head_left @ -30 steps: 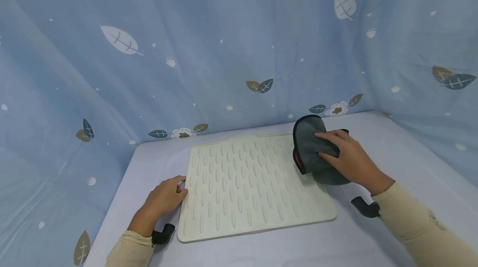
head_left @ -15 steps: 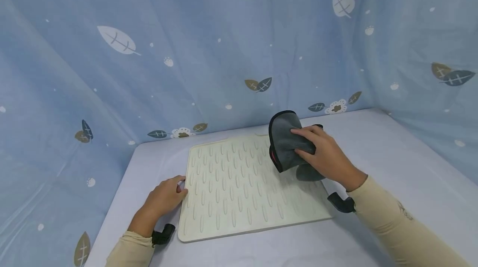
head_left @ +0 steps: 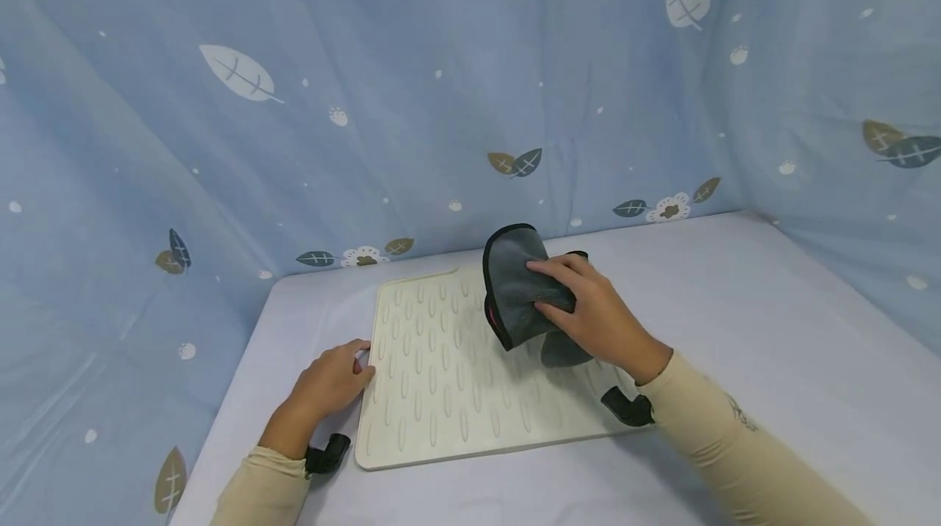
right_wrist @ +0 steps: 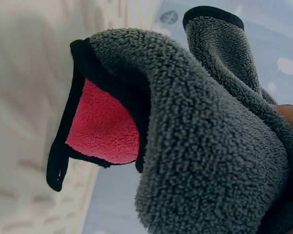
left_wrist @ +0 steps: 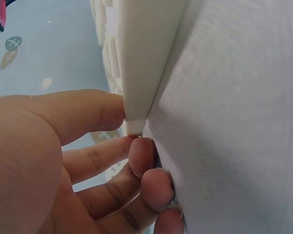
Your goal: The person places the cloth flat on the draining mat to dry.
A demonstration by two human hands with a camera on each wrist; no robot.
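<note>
My right hand (head_left: 599, 314) pinches a folded grey microfiber cloth (head_left: 507, 277) with black edging, held over the right part of a cream mat with raised oval ridges (head_left: 426, 371). In the right wrist view, pink lining (right_wrist: 105, 124) shows inside the fold of the cloth. Whether the cloth's underside touches the mat cannot be told. My left hand (head_left: 331, 379) rests at the left edge of the mat, its thumb and forefinger tips touching the rim. The left wrist view shows the thumb (left_wrist: 83, 114) against the mat's side, with other fingertips down by the white surface.
A white-covered table (head_left: 735, 297) extends around the mat. Behind it hangs a blue curtain (head_left: 367, 101) with leaf and flower prints. Black camera mounts (head_left: 627, 407) stick out from both wrists.
My right hand has moved left with the grey cloth, from the mat's right edge toward its middle. The left hand and the mat have stayed in place.
</note>
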